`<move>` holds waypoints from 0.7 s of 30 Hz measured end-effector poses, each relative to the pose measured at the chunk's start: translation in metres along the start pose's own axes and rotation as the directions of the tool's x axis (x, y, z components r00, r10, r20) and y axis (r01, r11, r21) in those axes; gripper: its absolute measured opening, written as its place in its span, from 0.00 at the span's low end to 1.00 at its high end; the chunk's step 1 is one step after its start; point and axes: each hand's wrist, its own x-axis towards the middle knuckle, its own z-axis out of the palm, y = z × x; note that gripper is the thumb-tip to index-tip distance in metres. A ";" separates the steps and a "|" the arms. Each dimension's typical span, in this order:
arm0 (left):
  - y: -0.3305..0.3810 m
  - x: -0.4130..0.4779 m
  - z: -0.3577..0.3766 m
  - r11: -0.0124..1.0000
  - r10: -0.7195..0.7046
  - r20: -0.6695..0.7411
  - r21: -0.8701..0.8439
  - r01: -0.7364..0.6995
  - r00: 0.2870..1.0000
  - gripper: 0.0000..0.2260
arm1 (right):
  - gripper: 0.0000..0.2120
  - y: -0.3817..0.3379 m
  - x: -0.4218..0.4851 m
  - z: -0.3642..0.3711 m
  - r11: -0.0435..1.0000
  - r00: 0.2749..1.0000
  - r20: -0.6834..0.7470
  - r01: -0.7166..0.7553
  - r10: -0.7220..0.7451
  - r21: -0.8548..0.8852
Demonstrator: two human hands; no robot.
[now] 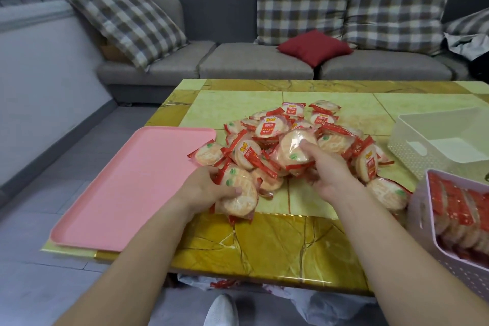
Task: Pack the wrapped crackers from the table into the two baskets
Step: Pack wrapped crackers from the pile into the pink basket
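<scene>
A heap of round crackers in clear and red wrappers (270, 127) covers the middle of the yellow marble table (277, 246). My left hand (209, 190) grips a small stack of wrapped crackers (238, 198) at the heap's near left edge. My right hand (328, 172) holds one wrapped cracker (293, 148) tilted up above the heap, thumb on its face. A lilac basket (455, 267) at the near right holds a row of crackers standing on edge. A white basket (412, 148) behind it shows no crackers inside.
A pink tray (127, 188) lies on the table's left part, overhanging its corner. A grey sofa (254, 63) with checked cushions and a red cushion (315, 47) stands behind the table. A plastic bag (304, 296) and a white shoe (221, 312) sit below the near edge.
</scene>
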 end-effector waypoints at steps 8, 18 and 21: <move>0.006 0.007 0.014 0.982 -0.014 0.094 0.190 -0.004 0.995 0.31 | 0.28 0.009 0.013 0.018 0.977 1.000 -0.004 -0.025 0.025 -0.213; 0.002 0.009 0.013 0.794 -0.181 0.133 -0.565 0.225 0.974 0.18 | 0.13 0.002 0.002 0.022 0.969 0.985 0.102 -0.112 0.137 -0.218; 0.012 0.008 0.021 0.626 -0.139 0.215 -0.737 0.254 0.967 0.16 | 0.12 0.001 0.000 0.024 0.974 0.983 0.127 -0.104 0.131 -0.199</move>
